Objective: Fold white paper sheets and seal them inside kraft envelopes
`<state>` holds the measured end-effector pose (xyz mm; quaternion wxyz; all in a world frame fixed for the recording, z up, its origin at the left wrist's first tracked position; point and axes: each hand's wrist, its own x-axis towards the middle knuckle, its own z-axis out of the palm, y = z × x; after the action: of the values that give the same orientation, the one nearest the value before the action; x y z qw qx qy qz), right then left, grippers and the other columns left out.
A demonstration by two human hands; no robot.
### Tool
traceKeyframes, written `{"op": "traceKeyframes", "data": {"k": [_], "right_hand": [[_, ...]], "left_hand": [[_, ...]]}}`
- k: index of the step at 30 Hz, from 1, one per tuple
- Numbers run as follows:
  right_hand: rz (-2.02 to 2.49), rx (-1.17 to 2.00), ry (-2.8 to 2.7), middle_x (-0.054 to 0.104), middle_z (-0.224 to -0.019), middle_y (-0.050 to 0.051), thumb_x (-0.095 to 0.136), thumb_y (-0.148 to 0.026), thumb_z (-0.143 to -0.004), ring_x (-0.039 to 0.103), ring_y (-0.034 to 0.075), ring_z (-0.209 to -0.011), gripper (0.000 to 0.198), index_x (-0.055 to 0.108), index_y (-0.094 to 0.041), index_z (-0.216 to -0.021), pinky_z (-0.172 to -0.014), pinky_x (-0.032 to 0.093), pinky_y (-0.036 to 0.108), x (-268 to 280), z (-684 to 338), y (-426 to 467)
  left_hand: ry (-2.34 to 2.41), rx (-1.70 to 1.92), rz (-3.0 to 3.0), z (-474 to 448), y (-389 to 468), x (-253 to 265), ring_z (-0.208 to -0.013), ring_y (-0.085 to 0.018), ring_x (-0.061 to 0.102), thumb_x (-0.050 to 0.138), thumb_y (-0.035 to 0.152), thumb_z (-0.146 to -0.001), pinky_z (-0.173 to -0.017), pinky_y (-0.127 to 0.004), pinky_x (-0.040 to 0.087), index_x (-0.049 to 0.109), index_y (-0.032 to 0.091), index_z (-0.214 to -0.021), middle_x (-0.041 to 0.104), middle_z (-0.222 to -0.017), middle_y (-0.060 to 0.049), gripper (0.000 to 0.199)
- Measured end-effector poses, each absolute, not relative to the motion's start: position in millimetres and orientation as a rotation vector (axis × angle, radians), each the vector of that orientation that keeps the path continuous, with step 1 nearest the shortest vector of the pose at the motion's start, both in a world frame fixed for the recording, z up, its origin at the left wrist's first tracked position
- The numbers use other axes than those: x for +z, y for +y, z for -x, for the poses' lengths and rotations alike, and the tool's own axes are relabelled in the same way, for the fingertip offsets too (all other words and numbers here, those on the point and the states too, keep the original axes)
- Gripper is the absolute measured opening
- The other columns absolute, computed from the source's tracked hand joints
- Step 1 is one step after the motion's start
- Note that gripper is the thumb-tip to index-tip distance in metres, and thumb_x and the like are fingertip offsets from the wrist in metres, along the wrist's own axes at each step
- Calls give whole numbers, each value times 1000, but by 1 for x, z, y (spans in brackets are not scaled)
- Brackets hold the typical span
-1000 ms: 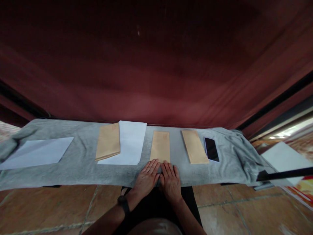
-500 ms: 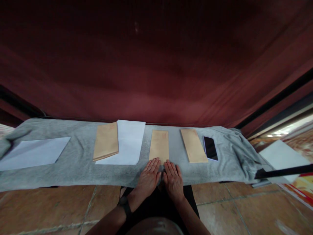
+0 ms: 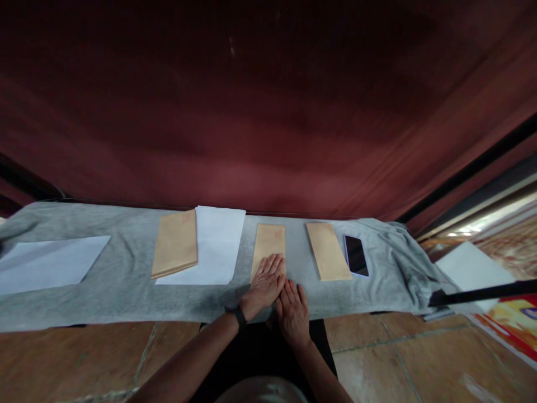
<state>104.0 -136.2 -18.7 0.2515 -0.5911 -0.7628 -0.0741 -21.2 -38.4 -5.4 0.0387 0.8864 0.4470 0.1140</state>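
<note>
A tan paper envelope [image 3: 268,239] with small red print near its far right corner lies flat in front of me. Across its lower half rests my left hand [image 3: 267,278], fingers stretched out and flat, covering the near end. My right hand [image 3: 293,313] lies at the envelope's near right corner, palm down with fingers extended, close beside the left. Neither hand grasps anything. To the right is another tan envelope [image 3: 329,252], slightly turned. Left of my hands, a stack of tan envelopes [image 3: 175,242] partly overlaps white paper sheets [image 3: 220,243].
A grey cloth [image 3: 130,302] covers the narrow table, wrinkled at the right. A phone [image 3: 356,256] lies beside the right envelope. More white paper [image 3: 50,260] sits at far left. A dark red curtain-like surface [image 3: 251,140] rises behind; a black bar [image 3: 482,294] crosses at right.
My left hand has slid forward and right over the envelope. My right hand stays near its lower right corner. The view has shifted slightly.
</note>
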Motion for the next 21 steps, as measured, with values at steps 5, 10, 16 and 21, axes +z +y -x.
{"op": "traceKeyframes", "data": {"k": [5,10,16,21], "right_hand": [[1673,-161,-2024,60,-141,10,40,-25,-102,49,23,-136,43,53,-16,-142,-119,27,44,-16,-102,-136],[1701,-172,-2034,55,-147,8,38,-25,-102,49,22,-136,49,42,-21,-151,-118,28,43,-13,-100,-136],[1673,-191,-2020,54,-148,7,39,-25,-102,50,22,-134,51,39,-23,-153,-118,27,42,-12,-100,-135],[1674,-178,-2007,54,-148,5,38,-25,-102,50,22,-134,48,44,-23,-150,-118,27,43,-14,-99,-135]], "left_hand": [[1437,336,-2662,7,-7,-9,-152,-24,19,29,34,-100,-124,-51,12,33,15,-154,31,-162,-8,57],[1507,408,-2597,-4,21,-16,-153,-25,18,30,39,-101,-123,-56,5,33,20,-154,31,-162,-7,57],[1546,404,-2540,-12,46,-14,-152,-31,16,32,47,-100,-119,-66,3,32,25,-155,33,-161,-7,60],[1539,339,-2530,-11,52,-10,-152,-33,15,32,45,-100,-118,-68,5,32,26,-155,34,-161,-6,59]]}}
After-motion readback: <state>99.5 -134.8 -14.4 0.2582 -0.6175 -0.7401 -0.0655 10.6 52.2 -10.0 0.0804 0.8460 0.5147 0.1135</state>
